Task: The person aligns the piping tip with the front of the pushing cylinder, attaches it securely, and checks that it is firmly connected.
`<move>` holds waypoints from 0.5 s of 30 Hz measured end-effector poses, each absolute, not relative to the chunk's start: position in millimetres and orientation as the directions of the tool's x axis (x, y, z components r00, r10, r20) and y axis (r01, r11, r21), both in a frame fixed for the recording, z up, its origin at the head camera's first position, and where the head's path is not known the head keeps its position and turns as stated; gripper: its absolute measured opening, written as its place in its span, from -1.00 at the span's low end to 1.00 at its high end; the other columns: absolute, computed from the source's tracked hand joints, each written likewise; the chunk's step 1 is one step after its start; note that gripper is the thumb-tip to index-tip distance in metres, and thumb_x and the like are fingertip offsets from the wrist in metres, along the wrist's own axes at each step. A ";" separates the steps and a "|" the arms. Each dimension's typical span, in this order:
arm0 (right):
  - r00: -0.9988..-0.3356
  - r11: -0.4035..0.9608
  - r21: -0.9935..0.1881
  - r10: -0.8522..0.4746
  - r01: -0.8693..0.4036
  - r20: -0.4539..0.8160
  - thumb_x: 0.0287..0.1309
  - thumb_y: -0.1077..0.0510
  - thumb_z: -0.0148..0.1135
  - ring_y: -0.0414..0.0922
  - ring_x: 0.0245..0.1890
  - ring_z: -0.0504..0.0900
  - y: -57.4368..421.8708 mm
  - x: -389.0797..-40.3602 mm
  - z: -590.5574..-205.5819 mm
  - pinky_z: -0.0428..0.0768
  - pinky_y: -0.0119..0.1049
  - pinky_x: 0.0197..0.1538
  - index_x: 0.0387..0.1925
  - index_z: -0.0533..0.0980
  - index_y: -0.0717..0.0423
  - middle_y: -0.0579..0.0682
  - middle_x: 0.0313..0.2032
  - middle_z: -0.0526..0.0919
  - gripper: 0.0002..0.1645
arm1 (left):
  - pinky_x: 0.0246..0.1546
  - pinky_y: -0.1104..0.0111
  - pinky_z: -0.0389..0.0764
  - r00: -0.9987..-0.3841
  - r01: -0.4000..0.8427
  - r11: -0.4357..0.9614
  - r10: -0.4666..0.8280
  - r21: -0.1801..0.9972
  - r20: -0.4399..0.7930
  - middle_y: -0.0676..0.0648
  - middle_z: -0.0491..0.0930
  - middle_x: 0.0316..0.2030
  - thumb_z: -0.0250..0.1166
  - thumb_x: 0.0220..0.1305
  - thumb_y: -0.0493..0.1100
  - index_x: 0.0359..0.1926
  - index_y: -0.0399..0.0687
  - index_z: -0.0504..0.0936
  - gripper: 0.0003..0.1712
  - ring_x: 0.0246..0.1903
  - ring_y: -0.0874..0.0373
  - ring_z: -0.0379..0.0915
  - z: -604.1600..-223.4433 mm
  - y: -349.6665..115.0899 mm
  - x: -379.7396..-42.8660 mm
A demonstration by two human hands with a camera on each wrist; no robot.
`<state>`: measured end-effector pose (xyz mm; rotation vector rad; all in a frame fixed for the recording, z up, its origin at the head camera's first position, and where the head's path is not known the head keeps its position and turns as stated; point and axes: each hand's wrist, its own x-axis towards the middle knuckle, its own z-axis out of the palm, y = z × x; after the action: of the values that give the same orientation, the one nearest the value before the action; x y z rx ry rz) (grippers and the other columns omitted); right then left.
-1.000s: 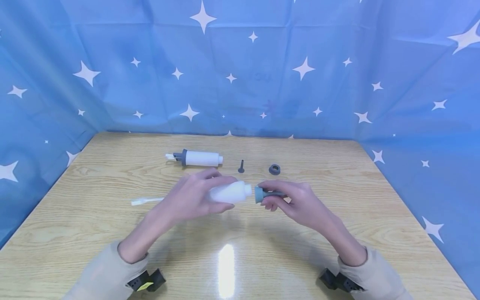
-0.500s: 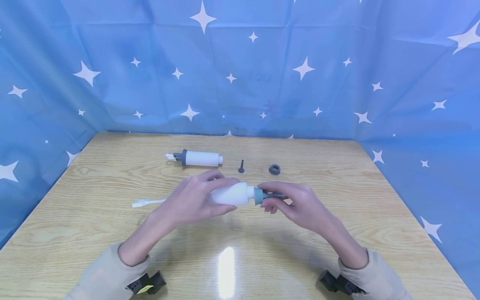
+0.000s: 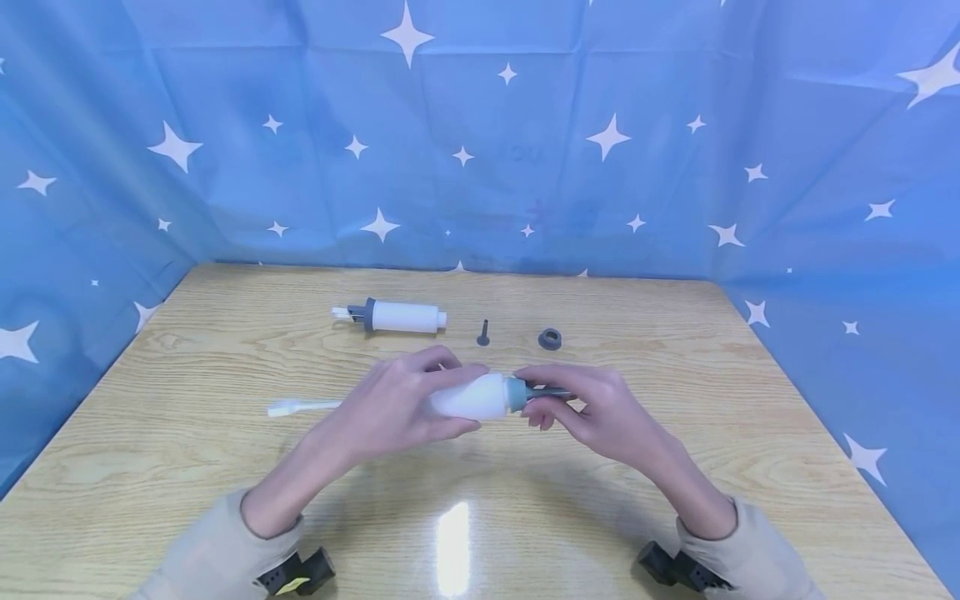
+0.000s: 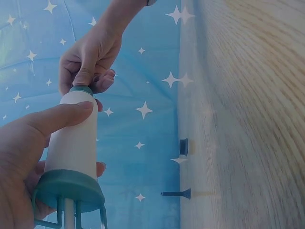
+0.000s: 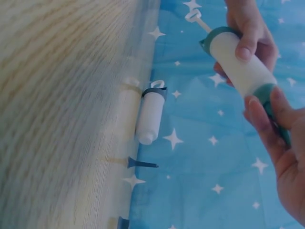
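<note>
My left hand (image 3: 390,404) grips the white barrel of an icing syringe (image 3: 474,398), which lies level above the table. Its white plunger rod (image 3: 300,406) sticks out to the left. A teal end cap (image 4: 70,186) with finger loops closes that end in the left wrist view. At the barrel's other end, a teal nozzle (image 3: 516,394) sits over the white neck. The fingers of my right hand (image 3: 592,404) pinch this nozzle around its narrow stem, which they partly hide.
On the wooden table (image 3: 225,333) behind my hands lies a second syringe (image 3: 405,317) with a dark grey cap. To its right are a dark grey nozzle (image 3: 483,335) and a dark grey ring (image 3: 550,338). A blue star-patterned curtain (image 3: 450,192) hangs behind.
My left hand has shifted slightly right and nearer with the syringe. The gap between its neck and the teal nozzle has closed; my right hand stays nearly in place.
</note>
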<state>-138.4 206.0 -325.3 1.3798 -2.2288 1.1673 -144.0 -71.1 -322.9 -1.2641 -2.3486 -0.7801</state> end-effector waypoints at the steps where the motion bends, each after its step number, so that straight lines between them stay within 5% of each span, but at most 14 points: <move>1: -0.514 0.223 -0.496 -0.623 -0.839 0.589 0.25 0.34 0.33 -0.29 -0.45 0.71 206.1 -138.2 -325.3 0.68 -0.47 -0.33 0.03 0.60 0.31 -0.01 -0.32 0.75 -0.69 | -0.38 0.45 0.63 -0.533 0.844 0.447 0.645 0.295 0.547 -0.06 0.68 -0.17 0.61 0.02 0.01 0.13 0.00 0.71 -0.39 -0.36 0.14 0.63 -322.9 -70.9 -143.8; 10: -0.567 0.261 -0.538 -0.617 -0.802 0.546 0.29 0.41 0.25 -0.27 -0.47 0.67 205.1 -135.7 -325.8 0.65 -0.45 -0.35 -0.04 0.62 0.19 -0.09 -0.37 0.70 -0.76 | -0.41 0.43 0.63 -0.507 0.855 0.461 0.652 0.236 0.564 -0.05 0.67 -0.18 0.61 0.02 0.00 0.11 0.00 0.72 -0.41 -0.38 0.15 0.61 -321.4 -68.7 -141.3; 15: -0.578 0.275 -0.531 -0.583 -0.802 0.571 0.31 0.35 0.27 -0.21 -0.36 0.72 203.1 -135.1 -326.9 0.70 -0.40 -0.22 0.04 0.57 0.22 -0.01 -0.22 0.71 -0.72 | -0.43 0.46 0.60 -0.515 0.849 0.477 0.650 0.228 0.559 -0.05 0.66 -0.18 0.60 0.03 0.01 0.11 -0.01 0.72 -0.41 -0.40 0.17 0.58 -321.2 -67.5 -140.1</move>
<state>-135.1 203.1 -326.9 1.2761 -2.2838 1.1936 -140.1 -67.5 -321.2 -1.2517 -2.3307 -0.6846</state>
